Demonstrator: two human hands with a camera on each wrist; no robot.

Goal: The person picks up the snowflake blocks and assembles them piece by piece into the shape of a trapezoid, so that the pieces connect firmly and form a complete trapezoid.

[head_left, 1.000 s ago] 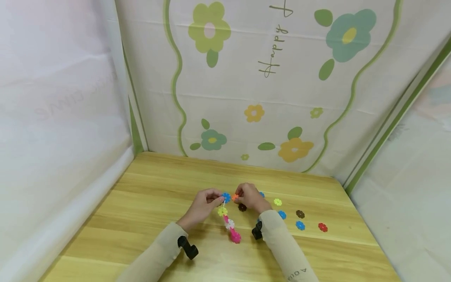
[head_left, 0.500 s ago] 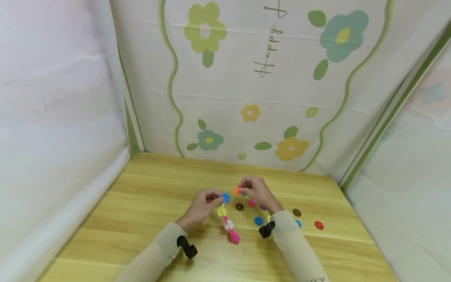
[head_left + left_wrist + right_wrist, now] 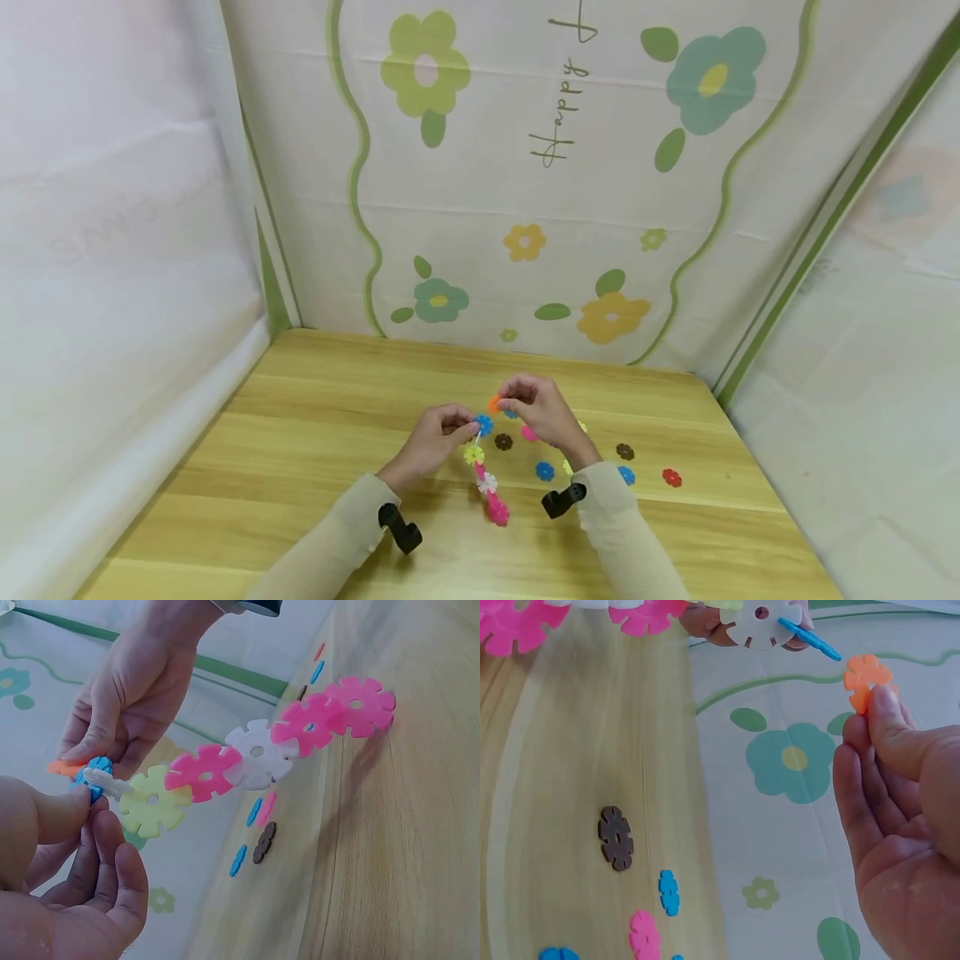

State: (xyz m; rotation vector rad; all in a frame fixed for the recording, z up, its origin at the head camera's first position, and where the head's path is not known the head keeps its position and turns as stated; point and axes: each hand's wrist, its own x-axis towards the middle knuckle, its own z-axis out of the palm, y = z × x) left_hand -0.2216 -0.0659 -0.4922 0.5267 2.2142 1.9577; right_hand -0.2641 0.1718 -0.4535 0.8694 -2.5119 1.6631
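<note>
My left hand (image 3: 429, 442) pinches a blue snowflake disc (image 3: 810, 639), the end piece of a linked chain. Slotted edge to edge, the chain runs from a white disc (image 3: 761, 626) by the fingers to a yellow-green disc (image 3: 154, 802), then pink and white ones. A pink disc (image 3: 360, 707) forms its far end, low toward the table. Between thumb and fingertips, my right hand (image 3: 543, 412) holds an orange snowflake disc (image 3: 864, 675). In the right wrist view a small gap separates the orange disc from the blue one's tip.
Loose snowflake discs lie on the wooden table (image 3: 337, 400), mostly right of the chain: a brown one (image 3: 503, 442), a blue one (image 3: 545, 472), a red one (image 3: 672, 478) and several more, some behind the right arm. Printed fabric walls (image 3: 465, 183) enclose the table.
My right hand has drawn the orange disc back and up from the blue one, then come slightly left again. My left hand has shifted a little right with the chain.
</note>
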